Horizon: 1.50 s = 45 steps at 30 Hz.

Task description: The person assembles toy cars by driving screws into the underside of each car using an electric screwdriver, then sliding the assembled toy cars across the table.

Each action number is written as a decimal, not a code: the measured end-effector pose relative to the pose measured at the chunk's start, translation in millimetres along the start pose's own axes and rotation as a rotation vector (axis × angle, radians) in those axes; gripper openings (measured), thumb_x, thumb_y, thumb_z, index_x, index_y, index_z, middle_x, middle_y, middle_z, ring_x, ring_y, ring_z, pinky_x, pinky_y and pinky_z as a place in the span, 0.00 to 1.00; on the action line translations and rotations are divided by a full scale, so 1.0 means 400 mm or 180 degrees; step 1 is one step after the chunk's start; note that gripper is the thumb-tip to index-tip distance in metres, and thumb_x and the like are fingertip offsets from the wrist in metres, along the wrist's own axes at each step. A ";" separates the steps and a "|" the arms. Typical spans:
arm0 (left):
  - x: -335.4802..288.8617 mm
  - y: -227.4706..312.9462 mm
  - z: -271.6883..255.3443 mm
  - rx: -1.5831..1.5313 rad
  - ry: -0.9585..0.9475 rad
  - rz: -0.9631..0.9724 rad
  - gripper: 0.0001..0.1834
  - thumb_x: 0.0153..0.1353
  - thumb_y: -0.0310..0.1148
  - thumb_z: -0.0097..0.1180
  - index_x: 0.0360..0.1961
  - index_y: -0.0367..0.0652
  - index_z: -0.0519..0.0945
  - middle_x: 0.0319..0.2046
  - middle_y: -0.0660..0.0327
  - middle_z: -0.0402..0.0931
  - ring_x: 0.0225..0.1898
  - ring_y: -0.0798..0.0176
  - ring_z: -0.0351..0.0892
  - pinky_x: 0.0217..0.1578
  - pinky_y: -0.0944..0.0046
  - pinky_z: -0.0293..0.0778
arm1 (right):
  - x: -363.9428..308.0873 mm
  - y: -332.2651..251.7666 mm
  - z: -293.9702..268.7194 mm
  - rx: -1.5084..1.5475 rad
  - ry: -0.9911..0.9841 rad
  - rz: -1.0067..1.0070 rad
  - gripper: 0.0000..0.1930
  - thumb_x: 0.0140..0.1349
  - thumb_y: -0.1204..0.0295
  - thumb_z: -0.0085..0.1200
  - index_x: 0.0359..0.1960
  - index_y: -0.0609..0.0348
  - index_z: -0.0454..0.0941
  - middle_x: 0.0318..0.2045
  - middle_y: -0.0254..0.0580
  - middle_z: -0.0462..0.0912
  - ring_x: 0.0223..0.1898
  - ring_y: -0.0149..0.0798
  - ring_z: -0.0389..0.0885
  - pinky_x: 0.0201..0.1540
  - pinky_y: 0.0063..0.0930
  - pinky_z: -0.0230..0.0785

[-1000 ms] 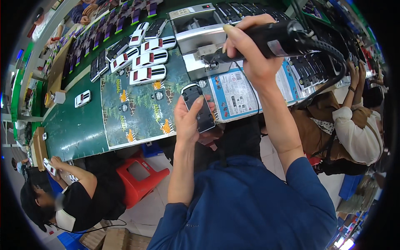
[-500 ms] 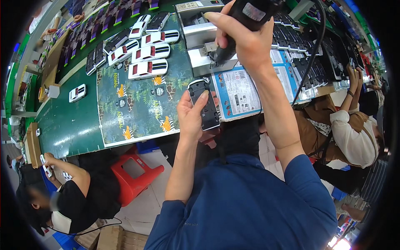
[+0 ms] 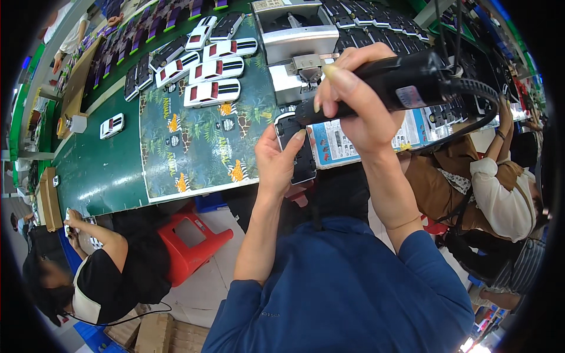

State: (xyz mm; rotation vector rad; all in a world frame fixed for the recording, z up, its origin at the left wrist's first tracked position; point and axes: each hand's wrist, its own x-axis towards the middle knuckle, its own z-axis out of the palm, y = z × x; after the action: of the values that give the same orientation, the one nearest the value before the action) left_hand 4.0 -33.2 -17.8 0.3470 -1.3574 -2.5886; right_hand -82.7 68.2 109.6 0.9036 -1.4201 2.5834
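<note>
- At the front edge of the table, in the left hand, there is a toy car with its underside up; the thumb presses flat on it, the fingers go round the side, and the grip is closed.
- This underside is of black, plastic-looking material, long and rectangular with rounded corners, and a white rim shows at the far end. Its long axis runs away from the person, the far end leaning slightly to the left; which end is the front, I cannot tell.
- Over the far end of the car is the nose of a screwdriver, a thick black cylinder with a ribbed cable. It lies slanting, nose down to the left. Whether its tip touches, I cannot tell.
- The right hand is wrapped firmly around this tool, without a gap.
- Just beyond, a glossy sheet with jungle print covers part of the smooth green table; to the right lies a blue-edged printed card.
- Farther, a box-like machine of brushed metal stands beside white toy cars with black stripes.
</note>
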 end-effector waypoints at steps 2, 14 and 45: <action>-0.003 0.005 0.005 0.0031 -0.0021 -0.0006 0.15 0.63 0.25 0.62 0.49 0.35 0.76 0.39 0.58 0.83 0.35 0.69 0.84 0.37 0.68 0.83 | -0.008 0.013 0.005 -0.0239 0.0059 0.0124 0.08 0.55 0.76 0.65 0.29 0.63 0.76 0.17 0.35 0.77 0.17 0.24 0.74 0.21 0.18 0.66; -0.008 0.027 0.018 0.0070 0.0056 0.0004 0.13 0.61 0.21 0.61 0.47 0.34 0.78 0.37 0.60 0.83 0.35 0.72 0.81 0.37 0.70 0.79 | -0.020 0.057 -0.012 -0.0779 -0.0960 -0.0274 0.10 0.57 0.82 0.58 0.30 0.60 0.67 0.21 0.43 0.75 0.17 0.27 0.71 0.23 0.22 0.69; -0.009 0.039 -0.031 -0.1061 0.0077 -0.0564 0.28 0.58 0.17 0.55 0.60 0.39 0.67 0.53 0.48 0.74 0.51 0.50 0.80 0.53 0.40 0.81 | 0.131 -0.025 -0.106 -0.0419 -0.0485 -0.0831 0.05 0.62 0.80 0.54 0.37 0.67 0.72 0.20 0.42 0.74 0.19 0.34 0.75 0.29 0.33 0.73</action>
State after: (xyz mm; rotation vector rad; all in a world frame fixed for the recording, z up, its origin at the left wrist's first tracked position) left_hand 12.0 -50.6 -11.2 0.4575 -0.8986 -2.8801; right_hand -142.4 95.9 127.2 1.1980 -1.3811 2.2477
